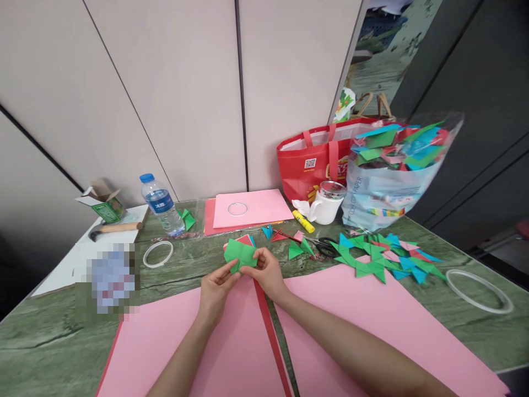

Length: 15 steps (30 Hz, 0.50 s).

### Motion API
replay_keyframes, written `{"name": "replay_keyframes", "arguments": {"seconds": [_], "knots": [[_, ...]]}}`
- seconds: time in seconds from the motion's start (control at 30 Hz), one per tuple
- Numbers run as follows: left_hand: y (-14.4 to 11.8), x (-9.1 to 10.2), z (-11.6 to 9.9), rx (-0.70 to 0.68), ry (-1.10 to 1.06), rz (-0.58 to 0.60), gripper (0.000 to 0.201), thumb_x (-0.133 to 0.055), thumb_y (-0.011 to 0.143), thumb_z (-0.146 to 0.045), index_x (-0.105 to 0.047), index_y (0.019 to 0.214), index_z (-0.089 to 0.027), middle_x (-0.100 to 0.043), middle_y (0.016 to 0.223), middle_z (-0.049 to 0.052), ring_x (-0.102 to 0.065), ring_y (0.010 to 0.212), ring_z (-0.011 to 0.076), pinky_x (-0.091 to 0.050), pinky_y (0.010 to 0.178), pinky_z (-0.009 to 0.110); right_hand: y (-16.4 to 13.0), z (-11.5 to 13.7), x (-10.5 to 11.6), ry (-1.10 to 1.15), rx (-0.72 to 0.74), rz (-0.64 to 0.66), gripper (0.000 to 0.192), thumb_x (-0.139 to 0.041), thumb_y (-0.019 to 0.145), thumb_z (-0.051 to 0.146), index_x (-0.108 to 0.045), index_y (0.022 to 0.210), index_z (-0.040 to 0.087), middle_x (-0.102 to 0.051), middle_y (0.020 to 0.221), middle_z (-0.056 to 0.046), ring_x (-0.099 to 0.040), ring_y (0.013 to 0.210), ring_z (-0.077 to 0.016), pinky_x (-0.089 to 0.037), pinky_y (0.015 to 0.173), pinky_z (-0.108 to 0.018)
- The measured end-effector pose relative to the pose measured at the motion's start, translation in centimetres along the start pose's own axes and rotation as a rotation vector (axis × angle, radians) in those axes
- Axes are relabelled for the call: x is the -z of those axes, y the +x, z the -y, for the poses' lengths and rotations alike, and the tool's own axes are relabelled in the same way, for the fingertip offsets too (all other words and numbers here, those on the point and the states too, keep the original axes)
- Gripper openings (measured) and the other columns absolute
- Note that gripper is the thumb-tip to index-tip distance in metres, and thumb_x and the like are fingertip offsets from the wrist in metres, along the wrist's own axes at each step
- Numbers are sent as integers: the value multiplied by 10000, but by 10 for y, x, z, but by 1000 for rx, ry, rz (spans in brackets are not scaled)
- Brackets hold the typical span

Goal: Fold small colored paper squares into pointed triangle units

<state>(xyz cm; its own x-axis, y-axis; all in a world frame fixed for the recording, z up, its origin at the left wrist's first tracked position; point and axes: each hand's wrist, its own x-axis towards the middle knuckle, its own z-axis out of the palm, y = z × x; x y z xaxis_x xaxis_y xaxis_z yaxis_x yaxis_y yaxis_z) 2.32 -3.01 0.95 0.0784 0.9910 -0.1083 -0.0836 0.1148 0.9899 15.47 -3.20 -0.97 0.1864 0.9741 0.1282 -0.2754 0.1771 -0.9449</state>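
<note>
The green folded paper [240,255] is pinched between both hands — left hand [215,286] at its lower-left edge, right hand [266,270] at its right; its long axis runs left-right.

A paper-craft worktable in an office-like room. Plain wall panels [185,82] back a green table [185,264] strewn with pink paper sheets [252,208], scissors [322,245] and folded paper pieces [384,259].
</note>
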Motion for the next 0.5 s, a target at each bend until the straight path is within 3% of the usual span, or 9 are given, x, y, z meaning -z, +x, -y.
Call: {"name": "replay_keyframes", "arguments": {"seconds": [0.33, 0.5], "knots": [[-2, -2, 1, -8, -5, -30, 417, -759, 492, -260, -691, 892, -164, -602, 540, -20, -513, 547, 110, -416, 556, 223, 1, -4, 1, -154, 42, -61, 387, -714, 525, 313, -347, 569, 197, -309, 521, 83, -296, 471, -73, -255, 435, -198], [-1, -2, 2, 3, -23, -27, 409, -756, 500, -258, -688, 892, -164, -656, 628, 10, -550, 603, 127, -438, 592, 228, 0, -2, 1, -231, 73, -52, 332, -694, 563, 335, -397, 550, 186, -355, 516, 68, -320, 487, -80, -271, 454, -207]]}}
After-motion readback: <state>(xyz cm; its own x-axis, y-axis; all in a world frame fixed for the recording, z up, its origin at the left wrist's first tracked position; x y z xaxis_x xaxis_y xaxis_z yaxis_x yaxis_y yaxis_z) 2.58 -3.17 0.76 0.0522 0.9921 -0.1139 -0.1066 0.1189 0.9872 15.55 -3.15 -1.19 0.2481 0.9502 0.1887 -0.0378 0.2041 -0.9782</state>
